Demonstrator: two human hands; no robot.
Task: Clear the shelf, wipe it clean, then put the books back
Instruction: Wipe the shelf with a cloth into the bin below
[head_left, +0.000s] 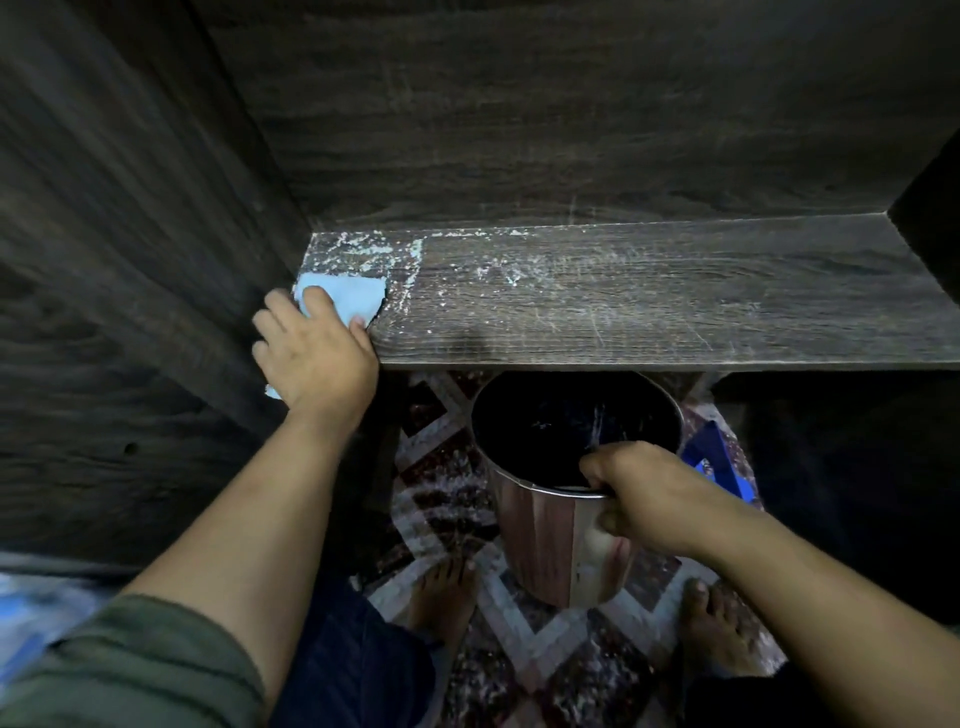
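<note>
The dark wooden shelf (649, 301) holds no books and is speckled with white dust, thickest in its left back corner. My left hand (311, 353) presses a light blue cloth (345, 296) flat onto the shelf's left end, against the side wall. My right hand (644, 493) grips the rim of a shiny metal bin (561, 540), held just below the shelf's front edge. The bin's inside is dark with a few white specks.
A tall wooden side panel (130, 260) stands at the left and the back panel (571, 114) rises behind the shelf. Below lies a patterned rug (447, 478) strewn with white dust. A blue object (717, 457) sits right of the bin. My bare feet stand on the rug.
</note>
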